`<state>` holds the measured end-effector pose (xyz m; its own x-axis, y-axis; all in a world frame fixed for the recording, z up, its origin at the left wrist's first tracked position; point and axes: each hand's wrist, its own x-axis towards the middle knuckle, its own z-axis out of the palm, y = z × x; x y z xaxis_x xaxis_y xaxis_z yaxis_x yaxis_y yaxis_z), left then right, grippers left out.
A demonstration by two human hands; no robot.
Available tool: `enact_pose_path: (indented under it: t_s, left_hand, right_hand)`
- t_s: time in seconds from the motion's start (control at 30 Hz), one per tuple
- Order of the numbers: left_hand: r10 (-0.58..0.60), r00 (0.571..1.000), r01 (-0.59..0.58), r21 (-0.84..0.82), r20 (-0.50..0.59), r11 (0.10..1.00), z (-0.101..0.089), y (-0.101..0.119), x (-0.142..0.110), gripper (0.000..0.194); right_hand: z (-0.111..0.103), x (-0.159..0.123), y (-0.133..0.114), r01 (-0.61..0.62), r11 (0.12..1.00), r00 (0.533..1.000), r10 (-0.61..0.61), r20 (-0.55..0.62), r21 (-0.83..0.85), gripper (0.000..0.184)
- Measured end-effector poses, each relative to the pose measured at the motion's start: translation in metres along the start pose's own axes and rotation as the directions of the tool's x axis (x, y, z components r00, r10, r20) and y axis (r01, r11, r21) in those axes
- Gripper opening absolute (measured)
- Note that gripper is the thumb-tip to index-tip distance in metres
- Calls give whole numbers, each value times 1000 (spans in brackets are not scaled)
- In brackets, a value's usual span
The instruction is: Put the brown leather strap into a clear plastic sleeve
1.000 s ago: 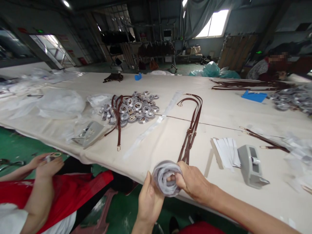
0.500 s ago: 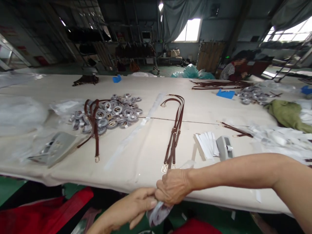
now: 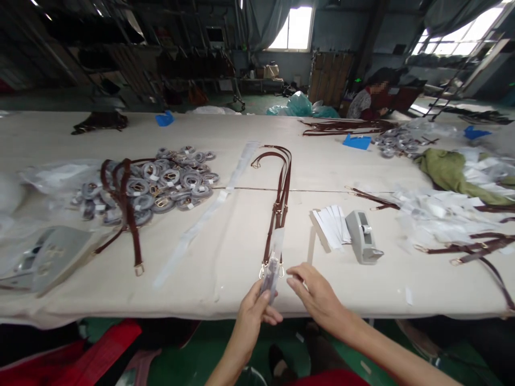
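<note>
Over the table's front edge, my left hand (image 3: 254,311) grips a rolled strap (image 3: 270,279) wrapped in clear plastic, with a loose plastic end pointing up and away. To its right, my right hand (image 3: 316,295) is apart from the roll, fingers partly bent and spread, holding nothing visible. Just beyond lie long brown straps (image 3: 285,187) with metal buckles, stretched away from me across the table. A grey tape dispenser (image 3: 363,238) stands on the right beside a fan of white paper strips (image 3: 333,228).
At left, a heap of wrapped strap rolls (image 3: 169,182) lies with loose brown straps (image 3: 127,198) over it. Near the left edge sits another grey dispenser (image 3: 54,257). White scraps (image 3: 438,214) and green cloth (image 3: 442,169) are at right. A person (image 3: 368,99) sits beyond the table.
My right hand has let go of the wrapped roll and moved right. My left hand has raised the roll from below the table edge to above it. The view has shifted right.
</note>
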<state>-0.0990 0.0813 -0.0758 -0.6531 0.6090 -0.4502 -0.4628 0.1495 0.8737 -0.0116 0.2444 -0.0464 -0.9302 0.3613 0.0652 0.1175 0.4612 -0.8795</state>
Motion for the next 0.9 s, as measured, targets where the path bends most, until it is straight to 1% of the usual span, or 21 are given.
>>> enact_pose_path:
  t_s: [0.03, 0.07, 0.1, 0.13, 0.2, 0.3, 0.37, 0.43, 0.5, 0.57, 0.63, 0.67, 0.73, 0.8, 0.83, 0.9]
  left_hand:
    - [10, 1000, -10, 14, 1, 1000, 5, -2, 1, 51]
    - [23, 1000, -24, 31, 7, 999, 10, -4, 2, 52]
    - [41, 999, -41, 53, 11, 998, 15, -6, 3, 54]
    - [56, 998, -57, 77, 15, 995, 20, -7, 5, 56]
    - [85, 996, -84, 123, 0, 989, 31, -10, 9, 58]
    - [120, 991, -106, 178, -67, 978, 45, -12, 18, 54]
    - [131, 985, -106, 201, -114, 974, 53, -12, 23, 48]
    - [134, 983, -104, 219, -125, 970, 60, -11, 29, 43]
    - [109, 988, -88, 189, -105, 978, 65, -10, 34, 35]
    - [64, 991, -50, 116, -116, 992, 69, -10, 38, 26]
    - [1, 988, 5, 42, -153, 999, 72, -13, 42, 23]
    - [-30, 985, 33, 17, -173, 999, 74, -16, 44, 23]
    - [-90, 974, 85, -30, -207, 996, 76, -22, 45, 26]
    - [-149, 956, 129, -94, -254, 987, 77, -27, 46, 27]
    - [-176, 943, 145, -128, -281, 981, 77, -29, 45, 27]
    - [-220, 924, 164, -196, -313, 967, 75, -30, 43, 25]
  right_hand:
    - [8, -6, 7, -152, 974, 988, 151, 18, 170, 32]
    - [15, -10, 13, -251, 923, 968, 243, 63, 291, 38]
    - [22, -12, 18, -307, 880, 952, 289, 103, 364, 42]
    - [27, -12, 22, -328, 856, 944, 310, 111, 401, 46]
    - [32, -9, 28, -341, 833, 936, 341, 81, 436, 49]
    - [31, -3, 34, -346, 816, 925, 379, 25, 463, 49]
    - [30, -2, 38, -332, 830, 928, 373, -5, 448, 50]
    - [31, -4, 43, -317, 857, 933, 359, -30, 407, 51]
    - [32, -6, 48, -312, 884, 936, 348, -45, 350, 50]
    - [30, -10, 52, -311, 908, 941, 336, -45, 282, 47]
    - [24, -10, 58, -296, 933, 952, 307, -18, 205, 45]
    - [18, -9, 62, -279, 945, 960, 281, 13, 169, 44]
    - [1, -1, 74, -233, 966, 970, 222, 104, 110, 43]
    - [-19, 13, 88, -192, 980, 968, 180, 172, 54, 39]
    - [-30, 21, 95, -179, 984, 968, 172, 180, 21, 34]
    - [-51, 39, 108, -160, 986, 974, 167, 153, -55, 24]
